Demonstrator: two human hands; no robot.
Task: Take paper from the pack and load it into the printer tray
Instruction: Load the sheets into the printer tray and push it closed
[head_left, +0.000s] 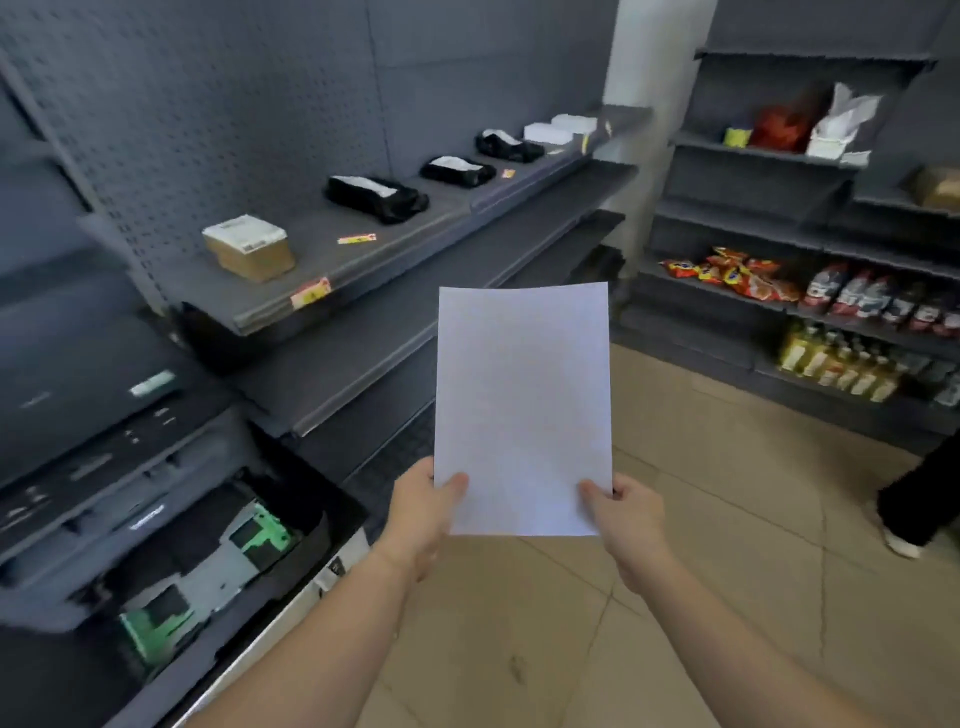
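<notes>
In a shop aisle lined with dark grey shelving, a person holds a sheet of white paper (522, 405) upright in front of the chest, gripped at its lower corners. The left hand (421, 512) pinches the bottom-left corner, thumb on the near face; the right hand (626, 519) pinches the bottom-right corner the same way. Whether this is one sheet or a thin stack cannot be told from the front.

The printer (104, 452) stands to the left, low on its own surface, with its tray (208, 566) pulled open and green paper guides showing inside. The paper hangs well apart from the tray, over the tiled floor (727, 545). No paper pack can be made out with certainty.

The paper appears to be already taken and the load not yet begun; the step in hand looks like carrying it across. The next move calls for a turn to the left, lowering the paper flat and lining its edges up between the guides before sliding it in. A brown box (249, 248) and black parcels (376, 196) sit on the shelf (311, 260) behind.
</notes>
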